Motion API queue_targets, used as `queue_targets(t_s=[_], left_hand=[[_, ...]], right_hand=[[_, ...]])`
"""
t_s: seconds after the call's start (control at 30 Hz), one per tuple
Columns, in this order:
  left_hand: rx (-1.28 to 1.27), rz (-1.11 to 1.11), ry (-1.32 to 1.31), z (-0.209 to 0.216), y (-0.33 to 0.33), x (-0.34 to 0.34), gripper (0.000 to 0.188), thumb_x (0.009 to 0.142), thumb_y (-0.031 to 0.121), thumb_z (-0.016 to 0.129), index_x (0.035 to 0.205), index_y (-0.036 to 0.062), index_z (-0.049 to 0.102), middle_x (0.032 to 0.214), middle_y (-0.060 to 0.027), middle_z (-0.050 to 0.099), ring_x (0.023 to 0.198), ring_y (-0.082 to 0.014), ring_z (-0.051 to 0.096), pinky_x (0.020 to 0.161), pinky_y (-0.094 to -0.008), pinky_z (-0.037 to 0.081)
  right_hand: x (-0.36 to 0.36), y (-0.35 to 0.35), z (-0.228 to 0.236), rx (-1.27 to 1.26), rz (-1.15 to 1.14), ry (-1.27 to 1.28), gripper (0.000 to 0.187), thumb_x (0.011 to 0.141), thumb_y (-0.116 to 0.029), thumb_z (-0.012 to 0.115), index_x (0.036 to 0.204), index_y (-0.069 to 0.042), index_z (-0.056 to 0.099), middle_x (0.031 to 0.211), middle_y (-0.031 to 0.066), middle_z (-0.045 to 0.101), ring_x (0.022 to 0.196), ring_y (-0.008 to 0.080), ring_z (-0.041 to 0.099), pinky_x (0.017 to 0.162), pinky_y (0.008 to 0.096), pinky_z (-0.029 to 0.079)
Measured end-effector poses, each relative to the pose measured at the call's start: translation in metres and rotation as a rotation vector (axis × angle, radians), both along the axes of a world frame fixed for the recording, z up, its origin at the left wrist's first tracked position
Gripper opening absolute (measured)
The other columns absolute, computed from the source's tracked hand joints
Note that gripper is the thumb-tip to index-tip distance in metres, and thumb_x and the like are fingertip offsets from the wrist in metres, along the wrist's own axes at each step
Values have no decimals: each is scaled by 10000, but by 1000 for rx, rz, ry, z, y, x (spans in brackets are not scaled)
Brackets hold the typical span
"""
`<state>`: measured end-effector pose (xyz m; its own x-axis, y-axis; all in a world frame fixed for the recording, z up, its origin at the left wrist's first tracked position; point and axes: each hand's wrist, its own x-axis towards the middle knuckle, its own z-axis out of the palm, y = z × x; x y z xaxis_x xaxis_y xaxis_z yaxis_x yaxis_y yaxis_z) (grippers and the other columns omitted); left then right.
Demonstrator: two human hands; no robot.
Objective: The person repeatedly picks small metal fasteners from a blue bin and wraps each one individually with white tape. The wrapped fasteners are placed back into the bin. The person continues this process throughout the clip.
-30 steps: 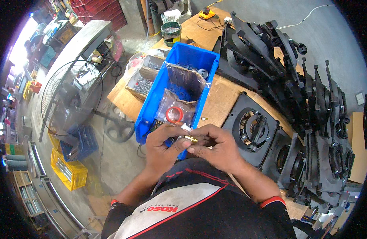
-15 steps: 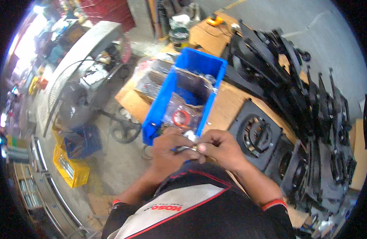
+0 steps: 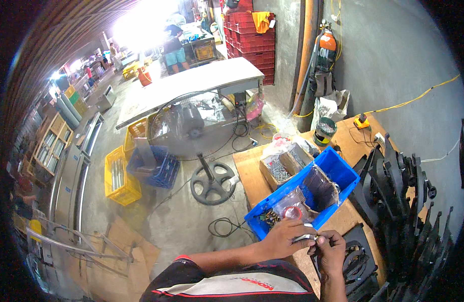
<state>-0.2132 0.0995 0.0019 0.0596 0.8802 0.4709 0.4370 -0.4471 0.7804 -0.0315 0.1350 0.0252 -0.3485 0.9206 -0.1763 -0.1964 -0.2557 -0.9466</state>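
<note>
My left hand [image 3: 285, 240] and my right hand [image 3: 330, 250] meet at the near edge of a blue bin [image 3: 257, 229]. Their fingertips are closed together on a small shiny metal part [image 3: 315, 238], largely hidden by the fingers, so its kind is unclear. Something white [image 3: 307, 227] shows by the left fingers; I cannot tell whether it is held. Just beyond the left hand, a red ring [image 3: 292, 213] lies on clear plastic in the bin. Small brass-coloured and dark metal pieces [image 3: 269, 218] fill the bin's near left corner, and a cardboard divider [image 3: 320, 187] stands farther in.
A box of screws [image 3: 277, 171] sits left of the bin on the wooden table [image 3: 247, 176]. Black moulded parts [image 3: 408, 201] crowd the right side. A pedestal fan [image 3: 194, 126] stands on the floor, with yellow [image 3: 122, 176] and blue crates [image 3: 156, 168] nearby. Farther off stands a person [image 3: 174, 48].
My view has swung up and left, so the bin and hands now appear farther right and the room beyond shows. Both hands stay together on the small metal part.
</note>
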Motion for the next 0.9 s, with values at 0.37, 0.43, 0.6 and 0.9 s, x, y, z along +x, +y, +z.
queue_targets(t_s=[0.37, 0.43, 0.6, 0.9], left_hand=[[-126, -34, 33, -3, -1, 0, 270, 912, 338, 653, 1017, 95, 705, 907, -99, 660, 901, -288, 630, 806, -402, 459], [-140, -42, 21, -2, 0, 1, 276, 917, 346, 650, 1004, 90, 705, 908, -105, 666, 897, -295, 636, 801, -406, 463], [-166, -55, -12, 2, 3, 2, 307, 919, 366, 649, 990, 72, 708, 912, -125, 672, 878, -315, 644, 785, -419, 477], [-87, -133, 41, 4, 10, -3, 264, 848, 294, 731, 1008, 85, 714, 931, -104, 679, 876, -299, 649, 759, -399, 491]], right_hand=[[-2, -11, -11, 301, -204, -206, 161, 832, -42, 747, 916, 19, 624, 828, 110, 674, 685, 168, 651, 631, 298, 547], [3, -9, -25, 373, -253, -276, 154, 802, 5, 756, 917, 14, 655, 849, 99, 688, 765, 149, 652, 683, 286, 543], [0, -11, -19, 531, -253, -311, 145, 815, -17, 755, 916, 20, 657, 846, 101, 692, 759, 138, 647, 667, 272, 532], [19, 5, -3, 220, 111, -203, 103, 905, -87, 686, 891, 11, 656, 785, 66, 667, 676, 117, 616, 599, 273, 513]])
